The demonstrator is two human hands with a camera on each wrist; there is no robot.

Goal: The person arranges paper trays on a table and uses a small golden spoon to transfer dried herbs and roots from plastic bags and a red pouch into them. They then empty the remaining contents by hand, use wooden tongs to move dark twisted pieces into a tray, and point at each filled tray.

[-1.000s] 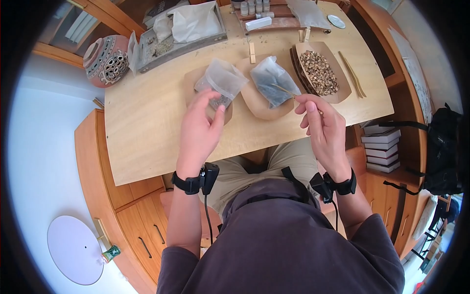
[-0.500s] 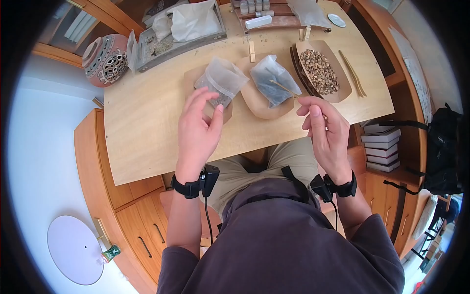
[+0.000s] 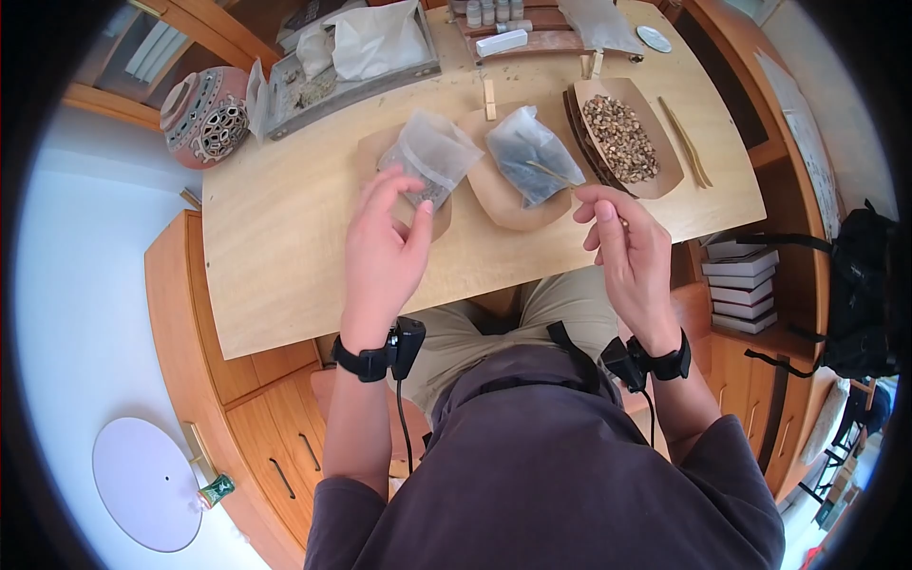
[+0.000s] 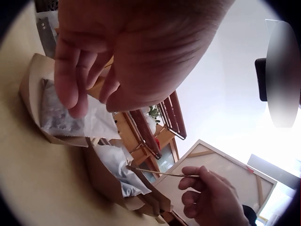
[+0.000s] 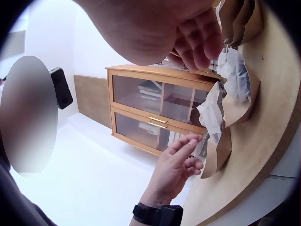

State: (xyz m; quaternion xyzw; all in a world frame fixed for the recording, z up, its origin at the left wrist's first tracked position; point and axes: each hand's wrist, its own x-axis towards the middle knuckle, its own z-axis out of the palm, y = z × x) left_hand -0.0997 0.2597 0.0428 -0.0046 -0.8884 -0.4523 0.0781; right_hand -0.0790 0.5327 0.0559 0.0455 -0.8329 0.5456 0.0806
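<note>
My right hand [image 3: 629,252] pinches a thin tan stick-like tool [image 3: 551,175] between thumb and fingers. Its far end overlaps a clear bag of dark contents [image 3: 521,180], which lies in the middle brown paper tray [image 3: 513,217]. To the left, my left hand [image 3: 385,252] hovers with loosely bent fingers by a translucent bag [image 3: 439,152] standing in another paper tray [image 3: 372,152]. Small dark bits fill the bottom of that bag [image 4: 59,115] in the left wrist view. The left fingertips overlap its lower part, and nothing shows between thumb and fingers.
Stacked paper trays [image 3: 660,166] at the right hold brown chopped pieces [image 3: 617,138], with wooden tongs [image 3: 684,142] beside them. Clothespins [image 3: 489,101] clip the tray ends. Behind are a grey tray [image 3: 366,92], small jars [image 3: 487,14] on a rack and a patterned pot [image 3: 209,119].
My left hand has drawn slightly back to the left from the translucent bag. My right hand shifted a little right, then back, still with the thin tool. Bags and trays stay put.
</note>
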